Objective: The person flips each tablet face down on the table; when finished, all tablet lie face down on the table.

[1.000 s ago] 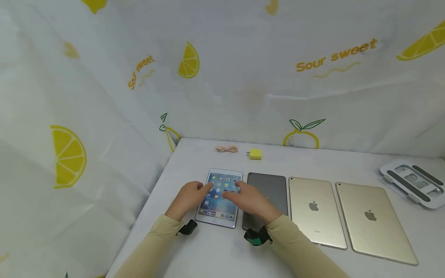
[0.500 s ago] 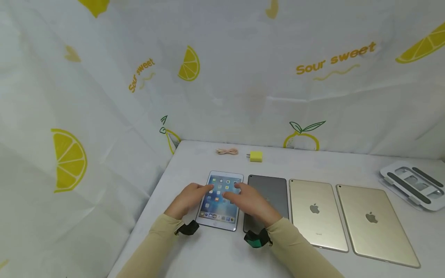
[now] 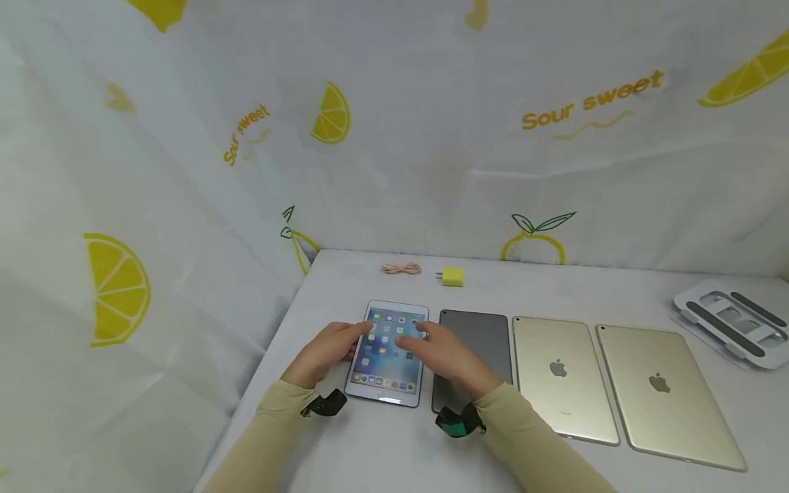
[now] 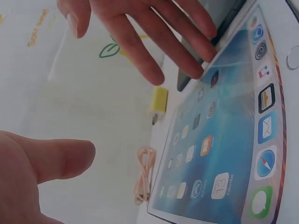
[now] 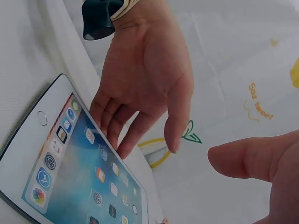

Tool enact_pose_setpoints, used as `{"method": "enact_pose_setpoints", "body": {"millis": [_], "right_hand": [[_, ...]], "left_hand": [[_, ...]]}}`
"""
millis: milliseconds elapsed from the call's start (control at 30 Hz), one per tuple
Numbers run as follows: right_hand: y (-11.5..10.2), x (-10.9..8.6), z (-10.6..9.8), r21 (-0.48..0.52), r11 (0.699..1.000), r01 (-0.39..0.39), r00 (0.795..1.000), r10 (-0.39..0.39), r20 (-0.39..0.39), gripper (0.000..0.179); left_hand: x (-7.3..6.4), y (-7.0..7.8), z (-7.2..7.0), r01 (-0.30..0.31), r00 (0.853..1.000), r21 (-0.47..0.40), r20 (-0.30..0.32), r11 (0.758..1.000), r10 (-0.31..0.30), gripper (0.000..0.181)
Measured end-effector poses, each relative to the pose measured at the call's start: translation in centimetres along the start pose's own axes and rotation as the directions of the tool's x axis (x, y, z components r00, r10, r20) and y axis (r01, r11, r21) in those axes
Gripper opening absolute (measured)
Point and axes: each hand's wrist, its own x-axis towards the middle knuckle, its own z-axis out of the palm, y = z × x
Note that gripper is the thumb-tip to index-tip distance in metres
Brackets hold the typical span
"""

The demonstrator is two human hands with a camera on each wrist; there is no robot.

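A white-framed tablet [image 3: 387,370] lies face up on the white table, its screen lit with app icons. At its left edge is my left hand [image 3: 322,350], fingertips right by the side and thumb raised over the screen. From the other side my right hand [image 3: 451,356] reaches to the right edge with its fingers extended. Its thumb also hovers above the glass in the head view. The right wrist view shows the left hand [image 5: 145,70] with thumb and fingers well apart, not gripping. A dark grey tablet [image 3: 487,335] lies partly hidden under the right forearm and hand.
Two gold tablets, one nearer [image 3: 542,383] and one farther right [image 3: 678,411], lie back up. A white folding stand [image 3: 733,329] is at the far right. Behind are a coiled pink cable [image 3: 401,268] and a yellow charger plug [image 3: 453,276]. A lemon-print curtain [image 3: 407,137] borders the table.
My left hand has shifted slightly left, its fingers now showing beside the tablet's edge. The right hand stays about where it was. The head view has shifted a little.
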Motion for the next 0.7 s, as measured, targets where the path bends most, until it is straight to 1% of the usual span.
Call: {"method": "enact_pose_setpoints", "body": {"millis": [167, 300, 433, 533, 600, 700], "right_hand": [[0.4, 0.1, -0.1, 0.011, 1.0, -0.013, 1.0, 0.013, 0.006, 0.078], [0.5, 0.3, 0.0, 0.017, 1.0, -0.014, 1.0, 0.014, 0.008, 0.08], [0.5, 0.3, 0.0, 0.025, 1.0, -0.017, 1.0, 0.017, 0.007, 0.082], [0.6, 0.4, 0.0, 0.027, 0.999, -0.027, 1.0, 0.027, 0.004, 0.083], [0.6, 0.5, 0.1, 0.028, 0.999, -0.029, 1.0, 0.029, 0.004, 0.084], [0.7, 0.6, 0.2, 0.039, 0.999, -0.022, 1.0, 0.022, 0.011, 0.087]], "left_hand": [[-0.4, 0.9, -0.3, -0.042, 0.999, -0.062, -0.001, 0.997, 0.042, 0.069], [-0.7, 1.8, -0.8, -0.056, 0.998, -0.072, 0.01, 0.996, 0.056, 0.068], [-0.9, 2.6, -1.3, -0.079, 0.996, -0.064, 0.03, 0.995, 0.081, 0.064], [-1.1, 3.0, -1.5, -0.099, 0.994, -0.03, 0.043, 0.995, 0.1, 0.063], [-1.2, 3.2, -1.7, -0.104, 0.994, -0.003, 0.036, 0.995, 0.104, 0.06], [-1.3, 3.6, -1.9, -0.115, 0.993, 0.015, 0.019, 0.993, 0.114, 0.056]]}}
